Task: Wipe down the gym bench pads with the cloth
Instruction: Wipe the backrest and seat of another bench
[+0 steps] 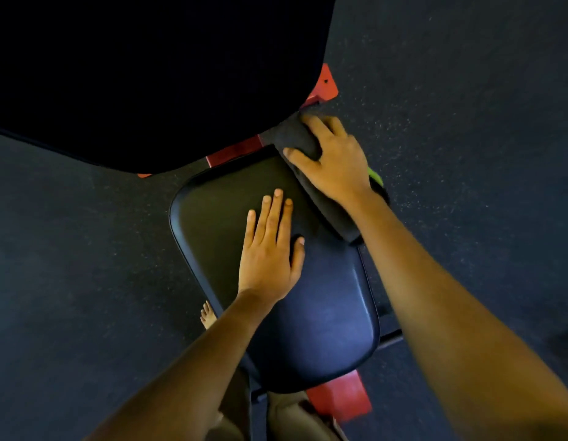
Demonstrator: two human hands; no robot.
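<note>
The black seat pad (324, 307) of the gym bench fills the middle of the head view. The black back pad (142, 78) rises large and dark at the upper left. A dark grey cloth (314, 183) lies along the seat pad's far right edge. My right hand (333, 160) presses down on the cloth with fingers spread, fingertips near the gap between the two pads. My left hand (270, 249) rests flat on the seat pad, fingers straight, holding nothing.
Red frame parts show at the hinge (235, 152), behind the back pad (325, 85) and under the near end (343, 399). Something green (376, 176) peeks out beside my right wrist. A bare foot (208, 315) stands left of the seat on dark speckled rubber flooring (467, 90).
</note>
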